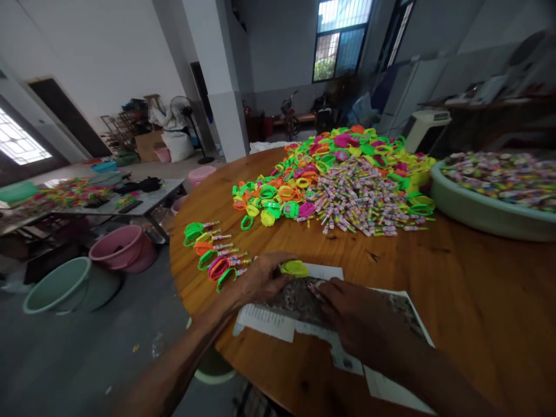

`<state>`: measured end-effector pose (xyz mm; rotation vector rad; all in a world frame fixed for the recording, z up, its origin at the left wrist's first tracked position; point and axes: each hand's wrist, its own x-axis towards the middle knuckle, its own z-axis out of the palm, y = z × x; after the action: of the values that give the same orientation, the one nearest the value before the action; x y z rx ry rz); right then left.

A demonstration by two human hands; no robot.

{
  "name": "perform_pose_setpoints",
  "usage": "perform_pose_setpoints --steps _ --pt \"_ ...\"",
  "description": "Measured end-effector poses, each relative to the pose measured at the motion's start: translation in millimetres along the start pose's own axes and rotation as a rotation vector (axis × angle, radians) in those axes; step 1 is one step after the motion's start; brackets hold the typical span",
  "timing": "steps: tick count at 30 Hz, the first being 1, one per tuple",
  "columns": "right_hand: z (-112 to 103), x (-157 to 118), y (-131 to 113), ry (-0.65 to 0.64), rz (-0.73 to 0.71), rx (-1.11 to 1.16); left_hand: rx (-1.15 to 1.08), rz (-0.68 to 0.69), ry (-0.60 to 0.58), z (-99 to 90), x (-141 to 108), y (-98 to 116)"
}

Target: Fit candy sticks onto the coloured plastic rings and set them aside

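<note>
Working surface: a round wooden table (478,301), with the person at its near edge.
Big heap: neon plastic rings (304,185) in green, yellow, orange and pink piled at the far middle of the table, with a drift of small patterned sticks (360,202) spilling from the heap towards the person.
Basin: a pale green tub (478,217) at the right of the table, filled with more small patterned pieces.
Paper: a printed sheet (269,321) under both hands, serving as a work mat at the table's near edge.
Finished row: six ring-and-stick pieces (215,255) laid side by side, left of the hands and well apart from the heap.
Left hand (256,281): fingers curled down on the paper, fingertips touching a yellow-green ring (295,268) and pinning it; grip closed on the ring, though how firmly is hard to tell.
Right hand (351,315): lying on the paper just right of the ring, fingertips pinching what looks like a small stick (313,288) pointed towards the ring; the stick is mostly hidden.
Step in hand: by the look of it, one more stick is being joined to one more ring, the seventh after the row.
Next move calls for: lining the stick's end with the ring's socket, keeping the ring steady with the left hand, and pressing straight in; a slanted push would likely slip off the smooth plastic.
Background: a low bench (130,202) with more coloured pieces and plastic tubs (121,246) on the floor to the left.
</note>
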<state>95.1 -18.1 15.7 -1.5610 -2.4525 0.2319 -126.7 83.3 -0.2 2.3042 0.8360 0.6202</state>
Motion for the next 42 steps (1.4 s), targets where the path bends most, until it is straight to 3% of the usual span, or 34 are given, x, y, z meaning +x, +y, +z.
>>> perform_pose_setpoints --steps 3,8,13,18,24,27,35,42 --pt "7.3 -0.5 -7.9 0.032 0.023 -0.141 0.020 -0.008 -0.018 -0.8 -2.6 1.2" --pt "12.4 3.3 -7.4 0.087 0.038 -0.182 0.109 -0.016 -0.066 -5.2 -0.9 7.2" --pt "16.6 4.8 -5.3 0.112 0.027 -0.188 0.357 0.009 -0.188 -10.7 16.9 8.9" --pt "18.6 3.8 -2.9 0.146 0.020 -0.153 0.398 0.004 -0.303 -18.6 35.5 11.0" --pt "20.3 4.4 0.9 0.176 0.044 -0.056 0.026 -0.055 -0.028 -7.3 40.0 19.1" --pt "20.3 4.5 1.6 0.173 0.067 -0.008 -0.128 -0.047 0.040 4.6 39.3 21.8" --pt "26.2 1.1 3.0 0.242 0.060 0.044 -0.414 -0.122 0.110 22.0 28.5 4.8" --pt "30.2 2.2 3.1 0.318 0.035 0.098 -0.302 -0.153 0.028 3.4 10.4 2.5"
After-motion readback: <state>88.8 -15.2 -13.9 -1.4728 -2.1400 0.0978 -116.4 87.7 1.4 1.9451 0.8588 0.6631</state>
